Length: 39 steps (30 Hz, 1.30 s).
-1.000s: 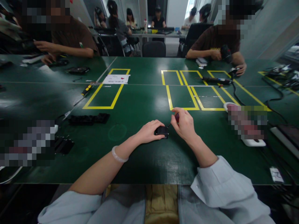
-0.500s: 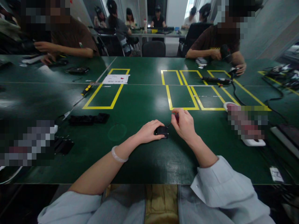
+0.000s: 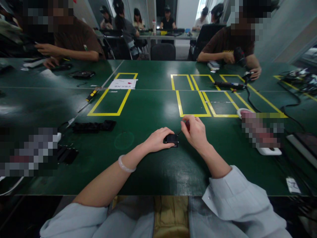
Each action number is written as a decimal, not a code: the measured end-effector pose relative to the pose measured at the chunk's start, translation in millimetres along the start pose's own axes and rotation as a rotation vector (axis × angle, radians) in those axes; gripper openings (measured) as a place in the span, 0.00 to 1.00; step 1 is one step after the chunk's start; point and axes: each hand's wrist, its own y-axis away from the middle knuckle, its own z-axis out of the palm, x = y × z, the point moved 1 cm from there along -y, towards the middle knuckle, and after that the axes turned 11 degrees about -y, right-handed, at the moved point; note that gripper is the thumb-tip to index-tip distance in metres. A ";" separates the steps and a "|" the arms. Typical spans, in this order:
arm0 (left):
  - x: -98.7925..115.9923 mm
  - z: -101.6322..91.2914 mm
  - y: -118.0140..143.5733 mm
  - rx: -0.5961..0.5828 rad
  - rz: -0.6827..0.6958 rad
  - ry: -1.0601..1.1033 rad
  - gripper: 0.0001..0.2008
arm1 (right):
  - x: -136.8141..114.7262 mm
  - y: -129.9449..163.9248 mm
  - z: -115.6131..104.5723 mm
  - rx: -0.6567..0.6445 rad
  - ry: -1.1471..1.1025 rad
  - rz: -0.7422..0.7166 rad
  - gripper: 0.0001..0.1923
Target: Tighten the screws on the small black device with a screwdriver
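Observation:
On the green table, my left hand [image 3: 159, 139] grips a small black box-like part [image 3: 172, 140] between thumb and fingers. Small shiny points show at the part's right side. My right hand [image 3: 196, 132] is closed around the dark reddish handle of a screwdriver [image 3: 187, 125]. Its thin dark shaft slants down to the left and meets the part's upper right corner. Whether the tip sits in a screw is too small to tell. Most of the handle is hidden by my fingers.
Black strip-shaped parts [image 3: 94, 126] lie to the left, with dark pieces [image 3: 66, 153] nearer. A yellow-black screwdriver [image 3: 92, 95] lies beyond. At right are a white-edged tray [image 3: 269, 151] and a black power screwdriver [image 3: 229, 85] with its cable. Two people work across the table [image 3: 153, 105].
Both hands stay in place on the part and the screwdriver. The fingers of my right hand have shifted very slightly around the handle.

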 end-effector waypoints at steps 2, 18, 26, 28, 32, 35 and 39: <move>-0.4 0.4 0.4 0.005 -0.002 0.007 0.18 | -0.1 0.0 0.5 0.004 0.007 0.007 0.08; -0.9 2.0 0.3 0.005 -0.013 0.013 0.17 | 0.2 0.3 1.0 -0.019 0.022 0.009 0.06; -1.5 2.4 0.3 0.006 -0.001 -0.013 0.18 | -0.6 -0.2 1.1 -0.015 -0.021 0.027 0.07; -1.4 2.3 0.4 0.003 -0.001 -0.024 0.18 | -0.6 0.3 1.0 -0.016 -0.029 0.027 0.08; -1.8 2.7 0.6 0.002 -0.001 -0.023 0.19 | -0.1 1.4 0.6 -0.012 -0.033 0.025 0.07; -2.1 2.7 0.4 0.004 0.003 -0.015 0.19 | -0.2 1.3 0.2 -0.019 -0.024 0.028 0.06; -1.7 1.7 0.4 0.003 -0.001 -0.002 0.18 | -1.3 0.3 -0.5 -0.008 -0.023 0.016 0.05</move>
